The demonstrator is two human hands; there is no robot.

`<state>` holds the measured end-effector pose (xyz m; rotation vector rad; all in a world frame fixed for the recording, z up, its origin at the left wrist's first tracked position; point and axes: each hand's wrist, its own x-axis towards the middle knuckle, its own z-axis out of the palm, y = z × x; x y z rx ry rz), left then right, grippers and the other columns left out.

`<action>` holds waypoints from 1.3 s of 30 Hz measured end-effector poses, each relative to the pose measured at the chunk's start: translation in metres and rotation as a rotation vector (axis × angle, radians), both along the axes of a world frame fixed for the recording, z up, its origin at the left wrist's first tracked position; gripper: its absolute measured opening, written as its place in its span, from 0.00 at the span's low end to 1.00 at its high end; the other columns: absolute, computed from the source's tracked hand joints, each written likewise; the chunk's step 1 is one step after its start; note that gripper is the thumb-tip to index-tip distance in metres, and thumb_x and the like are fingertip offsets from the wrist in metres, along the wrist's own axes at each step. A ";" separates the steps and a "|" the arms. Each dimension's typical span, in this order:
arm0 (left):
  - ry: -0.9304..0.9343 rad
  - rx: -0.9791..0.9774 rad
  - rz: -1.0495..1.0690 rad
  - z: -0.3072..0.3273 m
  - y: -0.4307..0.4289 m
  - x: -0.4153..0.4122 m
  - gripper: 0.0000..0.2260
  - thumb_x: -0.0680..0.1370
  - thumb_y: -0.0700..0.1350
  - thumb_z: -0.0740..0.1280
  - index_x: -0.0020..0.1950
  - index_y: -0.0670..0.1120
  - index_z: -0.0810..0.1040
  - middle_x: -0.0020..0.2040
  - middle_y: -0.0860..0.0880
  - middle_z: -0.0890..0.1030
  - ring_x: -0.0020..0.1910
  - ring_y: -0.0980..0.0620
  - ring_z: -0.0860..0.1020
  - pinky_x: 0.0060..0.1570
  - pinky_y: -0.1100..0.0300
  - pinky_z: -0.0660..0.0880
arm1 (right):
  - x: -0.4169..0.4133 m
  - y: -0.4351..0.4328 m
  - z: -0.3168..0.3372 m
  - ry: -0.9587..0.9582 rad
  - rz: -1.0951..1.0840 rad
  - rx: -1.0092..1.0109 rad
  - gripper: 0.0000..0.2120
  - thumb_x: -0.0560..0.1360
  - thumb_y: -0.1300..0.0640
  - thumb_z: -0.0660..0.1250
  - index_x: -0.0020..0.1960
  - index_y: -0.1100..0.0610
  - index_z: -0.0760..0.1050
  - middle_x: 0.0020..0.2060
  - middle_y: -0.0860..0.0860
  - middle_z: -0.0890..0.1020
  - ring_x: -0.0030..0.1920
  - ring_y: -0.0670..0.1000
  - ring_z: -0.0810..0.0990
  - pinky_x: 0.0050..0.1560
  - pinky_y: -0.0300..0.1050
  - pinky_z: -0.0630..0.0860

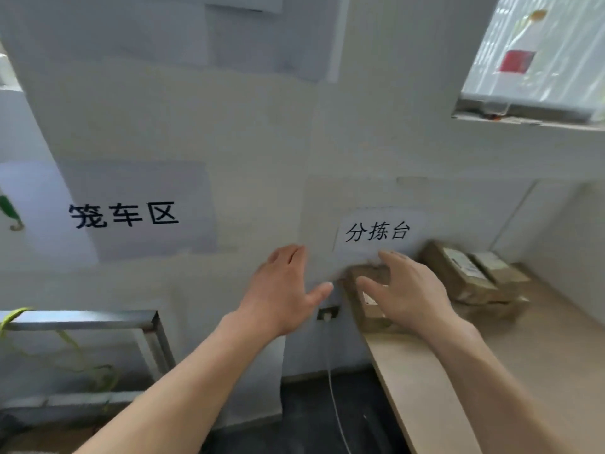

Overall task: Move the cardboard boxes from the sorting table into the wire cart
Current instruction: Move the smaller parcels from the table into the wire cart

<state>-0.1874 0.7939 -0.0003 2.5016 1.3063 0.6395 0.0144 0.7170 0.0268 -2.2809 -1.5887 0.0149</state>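
Sorting table [550, 339] under stacked cardboard boxes [458, 273]

The right hand [411, 290] hides much of the nearest cardboard box [373, 316]; the wire cart [98, 317] is cropped left.

About four cardboard boxes [371, 311] [456, 268] [499, 267] [491, 308], two hands [281, 290] [409, 290], two wall signs [124, 214] [376, 231], one table [540, 355], one wire cart [98, 317]

The paper sign [131, 211] on the wall [262, 142], left of centre, reads "笼车区". The smaller paper sign [376, 231], right of centre, reads "分拣台" (labels [463, 260] on the cardboard boxes [445, 273] are illegible).
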 end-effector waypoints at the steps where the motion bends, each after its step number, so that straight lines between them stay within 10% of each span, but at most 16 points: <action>1: 0.000 -0.010 -0.026 -0.002 0.003 0.007 0.32 0.78 0.64 0.62 0.74 0.45 0.64 0.75 0.48 0.67 0.74 0.47 0.63 0.69 0.54 0.63 | 0.005 -0.002 -0.002 0.004 -0.024 -0.012 0.30 0.75 0.37 0.67 0.69 0.54 0.74 0.66 0.51 0.78 0.67 0.55 0.74 0.62 0.51 0.71; 39: 0.216 -0.293 -0.277 -0.082 0.101 0.375 0.34 0.79 0.65 0.61 0.78 0.47 0.61 0.76 0.48 0.66 0.74 0.48 0.66 0.67 0.53 0.67 | 0.374 0.036 -0.114 0.219 -0.518 -0.136 0.24 0.75 0.39 0.67 0.65 0.52 0.76 0.63 0.50 0.80 0.64 0.56 0.77 0.52 0.51 0.74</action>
